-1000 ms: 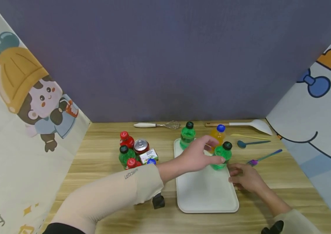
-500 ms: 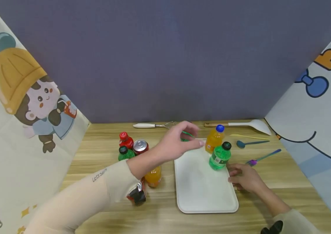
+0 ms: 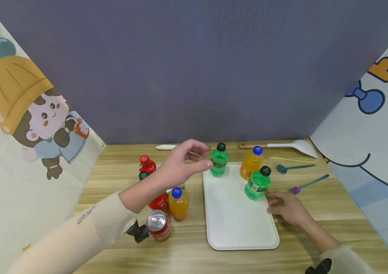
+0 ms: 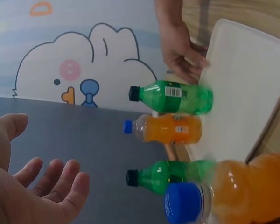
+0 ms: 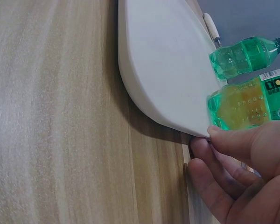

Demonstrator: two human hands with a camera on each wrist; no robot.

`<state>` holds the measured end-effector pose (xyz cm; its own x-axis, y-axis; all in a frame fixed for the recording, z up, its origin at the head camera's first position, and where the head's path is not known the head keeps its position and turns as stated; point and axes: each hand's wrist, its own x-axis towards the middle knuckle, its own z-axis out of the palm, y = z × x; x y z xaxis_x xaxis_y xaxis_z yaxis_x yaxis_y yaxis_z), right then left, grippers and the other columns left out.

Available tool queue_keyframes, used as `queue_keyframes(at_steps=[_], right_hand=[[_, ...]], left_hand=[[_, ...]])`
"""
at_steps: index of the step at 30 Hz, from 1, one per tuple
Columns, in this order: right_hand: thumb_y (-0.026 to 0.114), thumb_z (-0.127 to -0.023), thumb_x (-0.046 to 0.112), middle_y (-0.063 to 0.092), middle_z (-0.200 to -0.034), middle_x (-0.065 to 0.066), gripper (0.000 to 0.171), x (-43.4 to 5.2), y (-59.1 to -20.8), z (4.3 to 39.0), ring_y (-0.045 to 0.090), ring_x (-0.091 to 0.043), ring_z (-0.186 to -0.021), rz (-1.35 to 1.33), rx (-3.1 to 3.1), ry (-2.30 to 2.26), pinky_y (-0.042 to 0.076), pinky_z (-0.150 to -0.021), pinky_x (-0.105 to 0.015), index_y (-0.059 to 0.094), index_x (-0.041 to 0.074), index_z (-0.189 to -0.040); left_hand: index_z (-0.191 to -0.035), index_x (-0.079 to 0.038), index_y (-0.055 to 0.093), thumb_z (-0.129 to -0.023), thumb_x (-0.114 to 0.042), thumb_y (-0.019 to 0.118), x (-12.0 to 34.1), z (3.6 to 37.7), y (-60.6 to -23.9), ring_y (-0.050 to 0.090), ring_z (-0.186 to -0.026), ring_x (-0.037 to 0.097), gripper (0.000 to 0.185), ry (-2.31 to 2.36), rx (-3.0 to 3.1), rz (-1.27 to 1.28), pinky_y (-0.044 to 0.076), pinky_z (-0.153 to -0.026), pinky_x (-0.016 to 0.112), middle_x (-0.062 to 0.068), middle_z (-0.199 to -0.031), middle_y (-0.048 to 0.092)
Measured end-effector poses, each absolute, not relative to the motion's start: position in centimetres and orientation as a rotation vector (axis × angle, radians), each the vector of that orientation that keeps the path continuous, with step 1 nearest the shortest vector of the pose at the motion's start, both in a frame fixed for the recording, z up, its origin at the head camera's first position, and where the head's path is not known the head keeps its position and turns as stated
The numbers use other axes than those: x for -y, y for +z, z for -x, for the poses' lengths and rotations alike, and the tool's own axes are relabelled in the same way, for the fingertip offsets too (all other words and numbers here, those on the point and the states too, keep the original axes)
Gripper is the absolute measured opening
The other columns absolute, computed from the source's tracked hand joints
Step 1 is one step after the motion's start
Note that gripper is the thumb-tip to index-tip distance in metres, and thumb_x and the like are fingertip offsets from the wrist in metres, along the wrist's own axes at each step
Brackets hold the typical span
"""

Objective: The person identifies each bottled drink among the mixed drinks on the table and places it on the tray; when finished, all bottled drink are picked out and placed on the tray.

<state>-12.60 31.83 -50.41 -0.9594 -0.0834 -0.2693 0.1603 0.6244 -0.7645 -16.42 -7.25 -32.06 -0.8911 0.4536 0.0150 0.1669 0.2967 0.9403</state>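
Three views on one wooden tabletop.
From above we look forward and down; our left wrist view sits close, rotated sideways; our right wrist view skims the table. All share the white tray (image 3: 240, 224) (image 4: 252, 88) (image 5: 163, 70).

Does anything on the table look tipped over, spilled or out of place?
Nothing stands out. The three bottles on the white tray stand upright with caps on: two green and one orange. The bottles and cans left of it are upright too. No spill shows.
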Motion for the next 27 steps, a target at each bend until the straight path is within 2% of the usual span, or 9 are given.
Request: queue_keyframes(at_steps=[5,13,22,27], right_hand=[[0.081,-0.085,0.005,0.072,-0.103,-0.016,0.054,-31.6,-50.3,12.6,0.069,-0.022,-0.07,-0.065,-2.571,-1.244,0.059,-0.054,-0.036,0.061,-0.005,-0.134],[0.081,-0.085,0.004,0.072,-0.102,-0.015,0.054,-31.6,-50.5,12.4,0.068,-0.022,-0.068,-0.061,-2.597,-1.234,0.058,-0.053,-0.035,0.061,-0.006,-0.134],[0.081,-0.085,0.005,0.072,-0.104,-0.016,0.055,-31.6,-50.4,12.2,0.069,-0.02,-0.068,-0.07,-2.602,-1.21,0.059,-0.055,-0.035,0.06,-0.005,-0.135],[0.08,-0.086,0.005,0.072,-0.103,-0.017,0.055,-31.7,-50.3,12.3,0.069,-0.021,-0.068,-0.055,-2.607,-1.199,0.059,-0.054,-0.035,0.06,-0.006,-0.135]], left_hand=[[-0.128,-0.018,0.059,-0.094,-0.03,0.076,9.6,15.7,-32.3,0.063,-0.116,0.019,0.039,1.609,-2.385,-0.537,0.057,-0.097,0.04,-0.001,-0.126,0.063],[-0.126,-0.014,0.06,-0.092,-0.025,0.078,13.2,14.9,-33.1,0.065,-0.109,0.02,0.04,1.606,-2.514,-0.545,0.058,-0.095,0.04,0.002,-0.125,0.064],[-0.129,-0.013,0.061,-0.092,-0.025,0.079,17.0,13.5,-35.7,0.066,-0.108,0.025,0.043,1.475,-2.709,-0.452,0.058,-0.089,0.037,0.005,-0.121,0.068],[-0.127,-0.011,0.062,-0.092,-0.024,0.079,18.7,12.6,-37.1,0.063,-0.108,0.028,0.041,1.5,-2.731,-0.398,0.057,-0.087,0.031,0.01,-0.123,0.066]])
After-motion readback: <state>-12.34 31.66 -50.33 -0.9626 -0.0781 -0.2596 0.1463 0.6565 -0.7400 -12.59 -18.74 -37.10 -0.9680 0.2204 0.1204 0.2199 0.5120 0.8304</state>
